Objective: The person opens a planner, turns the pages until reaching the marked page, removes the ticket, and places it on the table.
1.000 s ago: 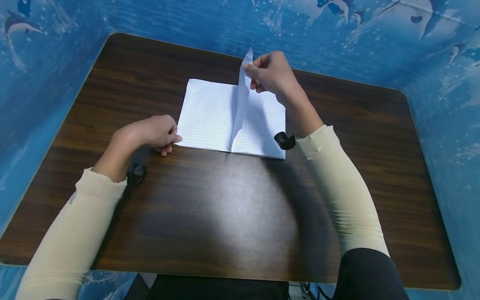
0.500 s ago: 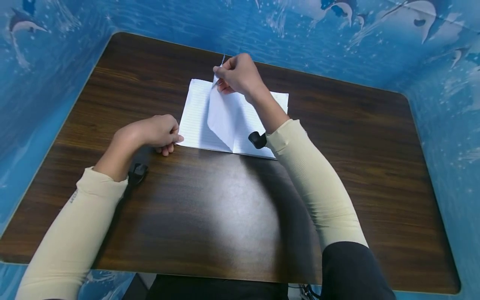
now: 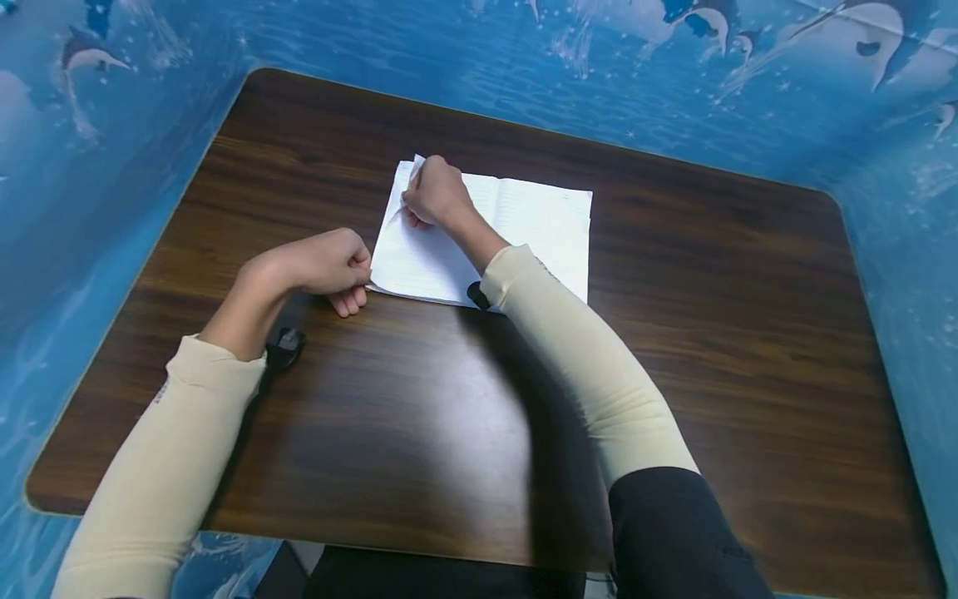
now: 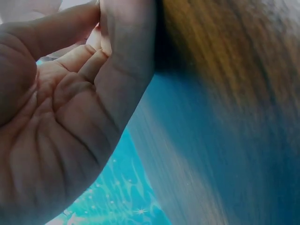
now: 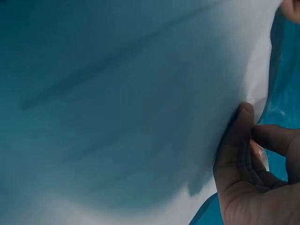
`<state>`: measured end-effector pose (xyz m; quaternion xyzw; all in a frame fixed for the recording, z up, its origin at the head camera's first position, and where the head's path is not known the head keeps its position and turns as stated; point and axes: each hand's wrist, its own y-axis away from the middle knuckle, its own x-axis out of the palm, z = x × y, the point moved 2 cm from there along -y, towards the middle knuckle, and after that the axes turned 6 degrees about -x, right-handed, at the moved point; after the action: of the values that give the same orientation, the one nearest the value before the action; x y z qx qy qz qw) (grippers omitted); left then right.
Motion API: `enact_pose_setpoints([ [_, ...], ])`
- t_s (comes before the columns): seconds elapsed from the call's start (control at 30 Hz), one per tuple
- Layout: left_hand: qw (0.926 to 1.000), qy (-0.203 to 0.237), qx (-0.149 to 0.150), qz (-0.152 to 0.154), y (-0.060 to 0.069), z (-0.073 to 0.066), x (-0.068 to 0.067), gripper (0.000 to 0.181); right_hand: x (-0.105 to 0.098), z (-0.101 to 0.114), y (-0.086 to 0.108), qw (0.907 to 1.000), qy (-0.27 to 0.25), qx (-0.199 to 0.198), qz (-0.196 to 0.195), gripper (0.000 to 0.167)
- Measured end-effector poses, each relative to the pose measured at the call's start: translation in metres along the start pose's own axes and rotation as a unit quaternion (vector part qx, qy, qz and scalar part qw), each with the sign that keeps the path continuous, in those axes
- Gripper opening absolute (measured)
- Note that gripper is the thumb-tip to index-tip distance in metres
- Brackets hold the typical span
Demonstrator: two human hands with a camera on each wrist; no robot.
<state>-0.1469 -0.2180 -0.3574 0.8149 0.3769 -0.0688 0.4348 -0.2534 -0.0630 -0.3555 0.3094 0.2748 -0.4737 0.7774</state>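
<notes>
An open notebook (image 3: 545, 220) with lined white pages lies on the table. My right hand (image 3: 437, 195) pinches the outer edge of a page (image 3: 441, 258) over the notebook's left half; in the right wrist view, thumb and fingers of the right hand (image 5: 258, 159) meet at the edge of the white sheet (image 5: 140, 93). At the near left corner of the notebook, my left hand (image 3: 329, 266) pinches the corner between thumb and forefinger. In the left wrist view, the left hand (image 4: 65, 108) has its thumb against the forefinger, the other fingers curled.
The notebook rests on a dark wood-grain table (image 3: 718, 349) with rounded corners. Blue sea-patterned walls (image 3: 479, 75) with dolphins enclose its far and side edges. A small black wrist camera (image 3: 284, 345) sits under the left wrist.
My right hand has carried the page leftward from near the middle of the notebook, and lowered it onto the left half. The left hand keeps its place at the corner.
</notes>
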Motion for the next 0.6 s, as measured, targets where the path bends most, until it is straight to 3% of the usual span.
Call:
enact_pose_setpoints([
  [0.27,0.9992,0.04,-0.008,0.003,0.003,-0.002,-0.002,0.056,0.002,-0.009,-0.011,0.9982,0.042,-0.019,0.039,0.037],
  [0.43,0.9999,-0.003,-0.007,-0.009,0.001,-0.005,0.001,0.042,-0.005,-0.006,0.006,0.9921,0.089,-0.05,0.073,0.021],
  [0.6,0.9996,-0.021,-0.013,-0.015,0.001,-0.006,0.001,0.033,-0.027,-0.015,0.024,0.9918,0.083,-0.047,0.085,0.029],
])
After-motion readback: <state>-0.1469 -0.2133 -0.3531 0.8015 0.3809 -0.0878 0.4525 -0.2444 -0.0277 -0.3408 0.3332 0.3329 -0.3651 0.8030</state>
